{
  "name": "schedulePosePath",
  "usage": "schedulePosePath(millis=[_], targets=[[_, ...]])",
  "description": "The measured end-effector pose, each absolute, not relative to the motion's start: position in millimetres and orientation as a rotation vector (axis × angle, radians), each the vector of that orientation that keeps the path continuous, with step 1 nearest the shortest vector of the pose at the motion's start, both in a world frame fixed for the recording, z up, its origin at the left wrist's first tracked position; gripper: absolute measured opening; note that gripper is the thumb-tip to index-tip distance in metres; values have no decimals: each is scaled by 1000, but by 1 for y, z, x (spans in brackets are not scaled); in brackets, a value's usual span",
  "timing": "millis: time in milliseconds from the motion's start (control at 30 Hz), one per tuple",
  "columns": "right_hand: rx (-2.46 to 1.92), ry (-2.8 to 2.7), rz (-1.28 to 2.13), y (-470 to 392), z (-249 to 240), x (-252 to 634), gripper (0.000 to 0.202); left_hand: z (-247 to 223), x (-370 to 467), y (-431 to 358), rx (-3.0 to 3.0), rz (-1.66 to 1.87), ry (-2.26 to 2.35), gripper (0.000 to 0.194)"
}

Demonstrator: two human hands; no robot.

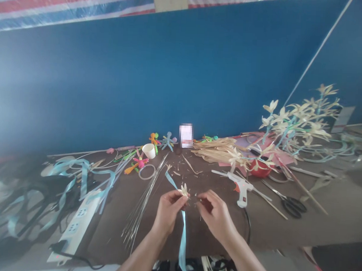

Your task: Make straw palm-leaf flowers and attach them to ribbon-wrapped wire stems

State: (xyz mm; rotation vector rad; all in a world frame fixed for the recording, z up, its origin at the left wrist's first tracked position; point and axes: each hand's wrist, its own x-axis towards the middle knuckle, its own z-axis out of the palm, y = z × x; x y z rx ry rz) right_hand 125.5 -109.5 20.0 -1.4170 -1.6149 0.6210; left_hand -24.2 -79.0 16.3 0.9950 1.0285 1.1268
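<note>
My left hand point(172, 205) pinches a small cream-coloured flower point(184, 189) with narrow petals between thumb and fingertips. To its right, a small gap away, my right hand point(212, 210) has thumb and fingers drawn together; tiny pale bits show near the fingertips, but what it grips is not clear. A light blue ribbon point(183, 239) runs from behind the left hand down past the table's front edge. Whether that hand touches the ribbon I cannot tell. Pale scraps point(177, 173) lie on the dark table point(153, 230) beyond the hands.
A bundle of thin wires point(145, 202) and a power strip point(76, 223) lie left. On the right are a white glue gun point(241, 188), black-handled scissors point(292, 205), a red bowl point(261, 169) and a cluster of cream flowers point(301, 120). A white cup point(149, 151) stands near the blue wall.
</note>
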Motion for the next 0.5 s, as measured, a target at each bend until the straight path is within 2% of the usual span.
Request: schedulePosePath(millis=[300, 500], targets=[[-1727, -1929, 484, -29, -12, 111, 19, 10, -60, -89, 1211, 1137, 1154, 10], [-1762, -2031, 486, 26, -26, 82, 21, 11, -71, -90, 1340, 1124, 1191, 10]])
